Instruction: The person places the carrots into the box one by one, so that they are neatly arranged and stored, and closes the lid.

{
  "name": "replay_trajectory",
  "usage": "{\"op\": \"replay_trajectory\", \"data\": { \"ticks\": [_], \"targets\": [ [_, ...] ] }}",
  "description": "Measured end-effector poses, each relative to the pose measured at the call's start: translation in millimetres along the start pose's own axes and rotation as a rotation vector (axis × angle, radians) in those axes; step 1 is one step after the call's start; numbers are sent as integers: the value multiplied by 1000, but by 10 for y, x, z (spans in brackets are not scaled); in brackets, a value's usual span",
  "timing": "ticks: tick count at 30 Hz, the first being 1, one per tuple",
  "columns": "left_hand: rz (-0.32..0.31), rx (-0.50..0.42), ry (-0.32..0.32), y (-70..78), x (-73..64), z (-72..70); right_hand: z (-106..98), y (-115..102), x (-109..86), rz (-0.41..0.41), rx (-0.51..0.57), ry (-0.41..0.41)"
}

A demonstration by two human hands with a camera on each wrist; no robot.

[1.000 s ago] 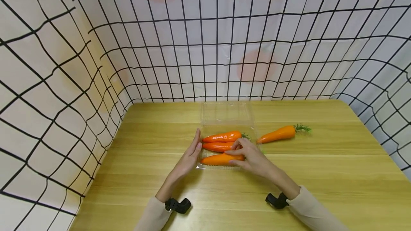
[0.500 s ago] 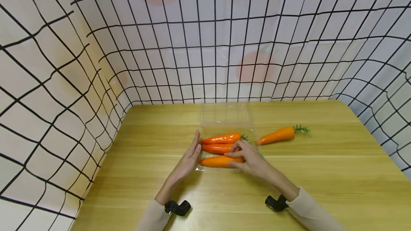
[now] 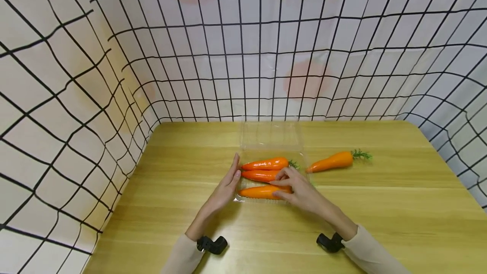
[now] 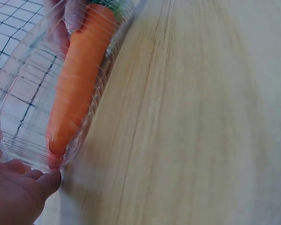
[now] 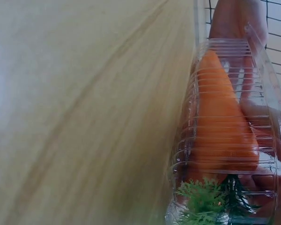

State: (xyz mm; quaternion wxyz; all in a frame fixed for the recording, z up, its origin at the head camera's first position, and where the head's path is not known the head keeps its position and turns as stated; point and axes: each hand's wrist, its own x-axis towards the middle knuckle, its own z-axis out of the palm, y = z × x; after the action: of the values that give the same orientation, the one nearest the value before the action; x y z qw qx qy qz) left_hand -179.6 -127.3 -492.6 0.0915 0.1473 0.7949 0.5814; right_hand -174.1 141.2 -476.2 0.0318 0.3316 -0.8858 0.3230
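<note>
A clear plastic clamshell box (image 3: 298, 155) lies with its lid (image 3: 271, 134) folded back. Inside, three carrots lie side by side: a far one (image 3: 266, 164), a middle one (image 3: 258, 175) and a near one (image 3: 255, 192). My right hand (image 3: 304, 191) pinches the thick end of the near carrot and partly covers the middle one. Straight fingers of my left hand (image 3: 224, 185) rest along the box's left end. Through the clear wall, the near carrot (image 4: 79, 84) shows in the left wrist view. Its leafy green top (image 5: 201, 201) appears in the right wrist view.
Another carrot (image 3: 331, 162) with a green top lies on the wooden table (image 3: 380, 215), right of the box. A black-grid patterned sheet (image 3: 251, 67) rises along the back and sides of the table.
</note>
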Motion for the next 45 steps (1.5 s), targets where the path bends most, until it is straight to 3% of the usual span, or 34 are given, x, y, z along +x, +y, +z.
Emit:
{"op": "replay_trajectory", "data": {
  "ticks": [6,13,16,22,30,38,45],
  "targets": [
    [6,5,-11,15,35,24,-42,26,-7,-10,7,17],
    [8,-4,-11,2,13,58,-169,30,-19,-231,32,181],
    [0,-6,-6,-4,-5,61,-303,58,-17,-261,-6,227],
    [-1,-17,0,-6,-28,43,-681,281,-80,-134,-108,216],
    [-3,-10,6,-20,-35,22,-1109,871,-252,-45,-178,200],
    [-7,-9,7,-16,-30,15,-1230,1180,-366,65,-126,38],
    [-11,7,-1,4,-5,4,-1260,1293,-437,112,-80,39]
  ]
}}
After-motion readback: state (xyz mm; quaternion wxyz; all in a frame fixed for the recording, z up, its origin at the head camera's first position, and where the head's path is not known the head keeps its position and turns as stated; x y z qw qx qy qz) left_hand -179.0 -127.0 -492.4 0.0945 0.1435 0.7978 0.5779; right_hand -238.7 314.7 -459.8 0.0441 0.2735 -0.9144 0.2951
